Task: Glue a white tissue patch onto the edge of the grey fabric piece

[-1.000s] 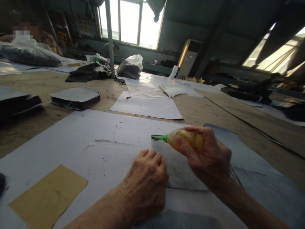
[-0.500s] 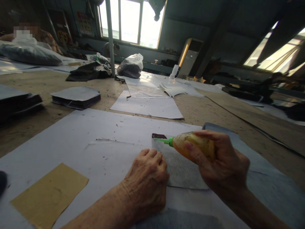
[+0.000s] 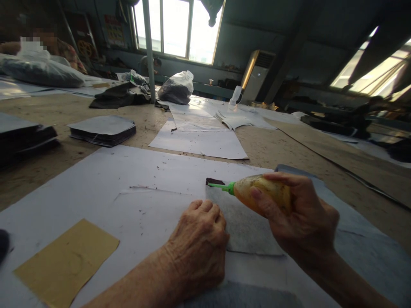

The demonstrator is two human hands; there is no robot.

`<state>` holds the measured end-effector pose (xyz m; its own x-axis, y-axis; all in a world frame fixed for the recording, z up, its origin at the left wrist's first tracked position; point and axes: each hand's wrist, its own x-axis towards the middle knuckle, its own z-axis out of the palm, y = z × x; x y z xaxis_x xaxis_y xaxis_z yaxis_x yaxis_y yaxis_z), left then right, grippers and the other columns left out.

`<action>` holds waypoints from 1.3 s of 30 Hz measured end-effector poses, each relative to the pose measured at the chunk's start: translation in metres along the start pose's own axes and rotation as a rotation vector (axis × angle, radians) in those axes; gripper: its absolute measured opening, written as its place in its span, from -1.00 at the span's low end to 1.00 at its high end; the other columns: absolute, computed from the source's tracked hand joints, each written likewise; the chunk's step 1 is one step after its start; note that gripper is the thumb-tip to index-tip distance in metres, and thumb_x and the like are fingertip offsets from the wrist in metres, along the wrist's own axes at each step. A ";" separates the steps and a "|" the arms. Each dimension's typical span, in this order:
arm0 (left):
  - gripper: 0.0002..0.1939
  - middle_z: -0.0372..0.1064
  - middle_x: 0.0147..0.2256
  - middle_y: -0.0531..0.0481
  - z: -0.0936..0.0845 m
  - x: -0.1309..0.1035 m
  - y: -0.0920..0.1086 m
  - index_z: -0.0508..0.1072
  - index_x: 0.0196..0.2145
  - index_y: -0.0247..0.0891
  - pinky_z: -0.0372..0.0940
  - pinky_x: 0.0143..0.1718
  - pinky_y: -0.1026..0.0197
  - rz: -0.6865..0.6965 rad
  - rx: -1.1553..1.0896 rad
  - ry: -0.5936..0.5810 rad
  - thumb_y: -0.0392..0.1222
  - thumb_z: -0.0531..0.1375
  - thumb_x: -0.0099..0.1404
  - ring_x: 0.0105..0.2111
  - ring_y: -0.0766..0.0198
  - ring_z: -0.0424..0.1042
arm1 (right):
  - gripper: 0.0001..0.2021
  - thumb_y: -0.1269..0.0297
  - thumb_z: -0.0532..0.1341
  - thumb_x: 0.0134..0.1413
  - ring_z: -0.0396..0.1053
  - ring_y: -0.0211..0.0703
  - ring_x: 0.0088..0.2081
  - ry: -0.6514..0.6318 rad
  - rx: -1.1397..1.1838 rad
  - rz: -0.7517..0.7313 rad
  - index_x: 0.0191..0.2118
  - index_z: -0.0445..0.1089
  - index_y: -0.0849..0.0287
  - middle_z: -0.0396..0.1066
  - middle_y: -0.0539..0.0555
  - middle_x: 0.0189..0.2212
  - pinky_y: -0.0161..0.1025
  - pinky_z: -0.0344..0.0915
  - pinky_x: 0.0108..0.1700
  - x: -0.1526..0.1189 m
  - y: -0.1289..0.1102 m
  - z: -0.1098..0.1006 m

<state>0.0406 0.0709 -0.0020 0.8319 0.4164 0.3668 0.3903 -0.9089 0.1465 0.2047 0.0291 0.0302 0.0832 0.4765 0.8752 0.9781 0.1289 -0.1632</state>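
My right hand (image 3: 308,214) is wrapped round a squeeze bottle (image 3: 261,194) of amber liquid with a green nozzle. The bottle lies nearly level, its thin tip pointing left over a dark brown patch (image 3: 214,181) at the top corner of a grey fabric-like piece (image 3: 248,229). Whether the tip touches the patch I cannot tell. My left hand (image 3: 204,239) rests at the left edge of that grey piece, knuckles up and fingers curled under; what they hold, if anything, is hidden. Both lie over a large white sheet (image 3: 105,188).
A tan card (image 3: 69,261) lies at lower left. Stacks of dark pieces (image 3: 102,130) stand on the table's left side. Another grey sheet (image 3: 362,239) is at right. Farther back are filled plastic bags (image 3: 176,87), a pole (image 3: 148,55) and a person (image 3: 66,53) at far left.
The bottle and my right hand have shifted very slightly to the right. A pale mark seen earlier along the dark patch no longer shows. My left hand stays in place.
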 end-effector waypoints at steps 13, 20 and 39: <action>-0.80 0.28 -0.34 -0.09 0.000 -0.001 0.000 0.37 -0.28 -0.34 0.23 -0.23 0.06 -0.002 0.012 0.013 -0.28 -0.01 0.20 -0.33 0.17 0.20 | -0.68 -0.01 0.15 0.03 0.30 -0.21 -0.51 -0.005 -0.019 0.027 -0.23 0.30 0.14 0.37 0.06 -0.39 -0.27 0.20 -0.50 0.006 0.005 0.012; -0.81 0.28 -0.34 -0.10 0.001 0.000 0.000 0.36 -0.28 -0.34 0.22 -0.22 0.07 -0.011 0.009 0.007 -0.30 0.00 0.18 -0.32 0.18 0.20 | -0.70 0.02 0.15 0.04 0.30 -0.20 -0.51 -0.025 -0.019 -0.002 -0.23 0.29 0.15 0.36 0.04 -0.43 -0.27 0.23 -0.49 -0.001 0.005 0.019; -0.84 0.26 -0.35 -0.09 -0.001 -0.001 0.000 0.35 -0.31 -0.34 0.22 -0.21 0.04 -0.015 -0.019 -0.029 -0.30 0.00 0.19 -0.31 0.17 0.19 | -0.67 -0.05 0.12 0.03 0.35 -0.10 -0.48 -0.046 -0.119 0.099 -0.22 0.30 0.11 0.39 0.07 -0.39 -0.23 0.22 -0.51 -0.004 0.019 -0.008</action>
<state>0.0399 0.0703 -0.0010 0.8373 0.4300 0.3376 0.3953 -0.9028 0.1694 0.2247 0.0227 0.0273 0.1742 0.5212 0.8355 0.9814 -0.0228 -0.1904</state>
